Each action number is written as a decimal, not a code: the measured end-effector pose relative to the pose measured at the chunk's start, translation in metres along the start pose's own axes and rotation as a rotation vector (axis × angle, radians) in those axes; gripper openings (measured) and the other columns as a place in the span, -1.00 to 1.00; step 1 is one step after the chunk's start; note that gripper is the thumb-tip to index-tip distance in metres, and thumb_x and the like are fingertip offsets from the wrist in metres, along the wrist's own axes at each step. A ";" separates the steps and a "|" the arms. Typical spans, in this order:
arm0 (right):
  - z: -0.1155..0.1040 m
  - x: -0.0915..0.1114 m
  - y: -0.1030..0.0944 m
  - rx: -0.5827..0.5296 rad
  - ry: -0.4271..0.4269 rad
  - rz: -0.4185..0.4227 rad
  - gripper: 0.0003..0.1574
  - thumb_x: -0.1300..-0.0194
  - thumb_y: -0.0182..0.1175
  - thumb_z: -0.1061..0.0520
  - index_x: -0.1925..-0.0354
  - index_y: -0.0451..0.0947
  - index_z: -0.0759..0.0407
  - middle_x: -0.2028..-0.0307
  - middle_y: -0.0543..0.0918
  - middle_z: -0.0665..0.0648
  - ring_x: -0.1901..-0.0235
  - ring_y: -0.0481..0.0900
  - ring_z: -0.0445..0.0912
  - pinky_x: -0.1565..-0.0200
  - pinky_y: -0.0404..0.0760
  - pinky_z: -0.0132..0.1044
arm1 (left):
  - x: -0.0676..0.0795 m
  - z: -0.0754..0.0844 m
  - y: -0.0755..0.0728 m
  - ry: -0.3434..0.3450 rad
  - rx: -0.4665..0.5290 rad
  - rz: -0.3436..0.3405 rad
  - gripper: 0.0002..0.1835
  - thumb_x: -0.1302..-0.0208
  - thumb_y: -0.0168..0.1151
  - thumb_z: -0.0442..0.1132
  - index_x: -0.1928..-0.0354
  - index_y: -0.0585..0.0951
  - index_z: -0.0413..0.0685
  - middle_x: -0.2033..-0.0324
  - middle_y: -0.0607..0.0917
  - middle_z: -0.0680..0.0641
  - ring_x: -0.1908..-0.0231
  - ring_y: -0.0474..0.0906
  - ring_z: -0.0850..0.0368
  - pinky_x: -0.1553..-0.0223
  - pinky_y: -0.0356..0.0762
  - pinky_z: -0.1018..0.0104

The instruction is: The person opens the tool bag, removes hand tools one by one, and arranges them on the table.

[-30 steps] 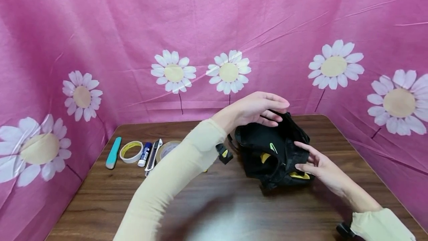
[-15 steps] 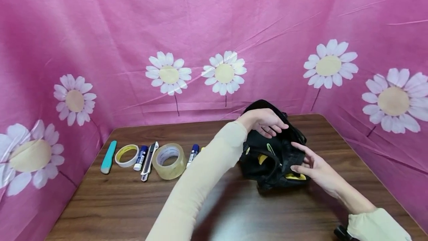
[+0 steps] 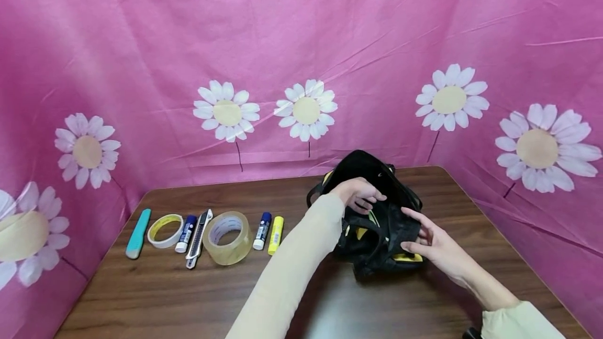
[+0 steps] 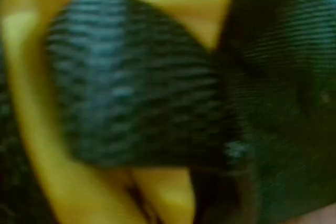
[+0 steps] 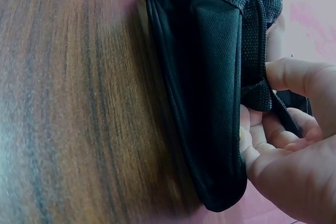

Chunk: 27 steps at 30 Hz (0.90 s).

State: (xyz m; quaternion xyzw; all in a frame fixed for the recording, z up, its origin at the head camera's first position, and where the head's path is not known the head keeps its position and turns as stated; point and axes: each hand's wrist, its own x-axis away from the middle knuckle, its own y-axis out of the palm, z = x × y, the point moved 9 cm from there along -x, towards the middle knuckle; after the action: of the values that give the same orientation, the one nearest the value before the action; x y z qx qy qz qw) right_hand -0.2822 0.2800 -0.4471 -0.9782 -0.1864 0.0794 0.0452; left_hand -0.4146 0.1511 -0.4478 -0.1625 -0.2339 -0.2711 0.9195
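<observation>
A black bag [image 3: 398,226] with yellow trim stands at the right of the table, its mouth open and a flap [image 3: 360,164] raised at the back. My left hand [image 3: 361,195] reaches over the opening with loosely bent fingers; no object shows in it. Blurred black webbing [image 4: 131,82] and yellow cloth [image 4: 37,145] fill the left wrist view. At the bag's right side, my right hand [image 3: 435,245] grips the zippered edge [image 5: 260,40] between thumb and fingers. The inside of the bag is mostly hidden.
On the left of the wooden table [image 3: 188,302] lie a turquoise-handled tool [image 3: 138,234], a white tape roll [image 3: 165,230], a utility knife [image 3: 199,238], clear packing tape [image 3: 228,238], two blue glue sticks [image 3: 186,233] and a yellow stick [image 3: 276,235]. A pink curtain [image 3: 264,30] stands behind.
My left hand has moved down from above the bag's back edge into its mouth, uncovering the raised flap. The right hand keeps its hold. The head view has shifted slightly.
</observation>
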 end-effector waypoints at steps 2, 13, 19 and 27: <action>0.001 0.001 0.001 -0.005 0.006 -0.004 0.01 -0.36 0.23 0.42 -0.58 -0.08 0.24 -0.16 0.63 0.13 -0.06 0.65 -0.15 0.00 0.66 -0.33 | -0.002 -0.008 -0.001 0.013 0.000 0.017 -0.85 -0.28 0.43 -0.23 0.20 0.66 -0.09 -0.01 0.65 -0.22 -0.06 0.61 -0.21 -0.02 0.67 0.00; 0.001 0.002 0.004 0.011 0.011 -0.004 -0.02 -0.36 0.23 0.42 -0.57 -0.03 0.22 -0.10 0.65 0.16 0.01 0.68 -0.13 0.06 0.69 -0.31 | -0.011 -0.033 -0.011 0.048 0.003 0.180 -0.83 -0.17 0.53 -0.29 0.44 0.67 -0.14 0.34 0.68 -0.04 0.25 0.73 -0.10 0.30 0.72 0.20; 0.001 0.003 0.004 0.039 0.020 0.001 -0.03 -0.36 0.23 0.41 -0.57 0.00 0.20 -0.07 0.66 0.16 0.03 0.67 -0.15 0.08 0.69 -0.32 | -0.008 -0.030 -0.012 0.061 -0.009 0.312 -0.70 0.02 0.61 -0.45 0.60 0.58 -0.16 0.52 0.64 0.00 0.30 0.77 -0.12 0.44 0.72 0.26; 0.002 0.000 0.001 0.038 0.003 0.001 -0.05 -0.36 0.21 0.44 -0.56 0.02 0.21 -0.05 0.66 0.16 0.03 0.66 -0.17 0.10 0.69 -0.32 | -0.027 -0.037 -0.015 0.025 -0.009 0.363 -0.66 0.11 0.49 -0.60 0.75 0.54 -0.15 0.67 0.63 -0.04 0.68 0.64 0.07 0.64 0.62 0.33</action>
State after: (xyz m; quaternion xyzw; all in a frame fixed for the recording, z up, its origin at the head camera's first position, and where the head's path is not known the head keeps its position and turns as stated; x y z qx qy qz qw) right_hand -0.2820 0.2792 -0.4492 -0.9774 -0.1843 0.0814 0.0638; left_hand -0.4303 0.1346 -0.4902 -0.2029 -0.1882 -0.1039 0.9553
